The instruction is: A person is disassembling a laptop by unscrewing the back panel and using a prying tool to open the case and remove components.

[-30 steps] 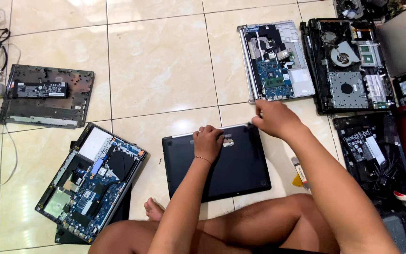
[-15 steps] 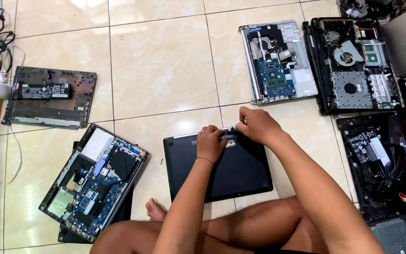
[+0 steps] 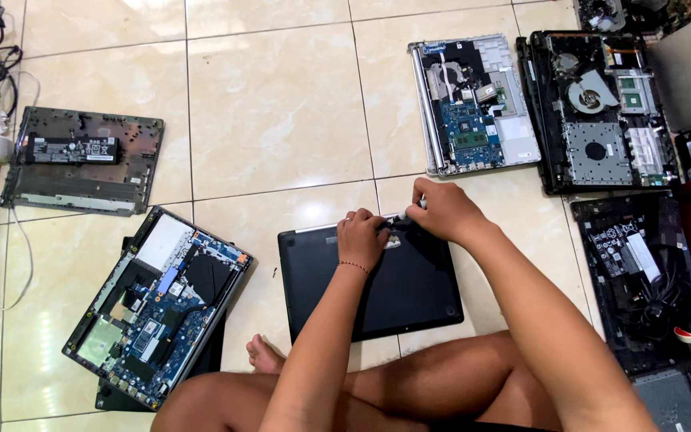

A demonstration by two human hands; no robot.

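I sit cross-legged on the tiled floor [image 3: 281, 112] with opened laptops spread around me. The largest near me is the closed black laptop [image 3: 377, 288], lying flat on the tiles right in front of my legs, its back edge toward the far side. To my left lies an opened laptop base [image 3: 157, 308] with its blue board bared, and beyond it a dark bottom cover [image 3: 81, 160]. Farther off on the right sit a silver chassis [image 3: 473, 104] and a black chassis with a fan [image 3: 597, 108].

My left hand [image 3: 361, 238] rests curled on the black laptop's back edge, steadying it. My right hand [image 3: 444, 210] is closed around a slim white-tipped tool [image 3: 401, 216], which looks like a screwdriver, though I cannot tell for sure; its tip meets the laptop beside my left fingers.

I judge the laptop stiff and moderately heavy, with a smooth shell that could slide on glossy tile, so pressing down near the edge seems wise. The thin tool is light and best pinched close to the tip.
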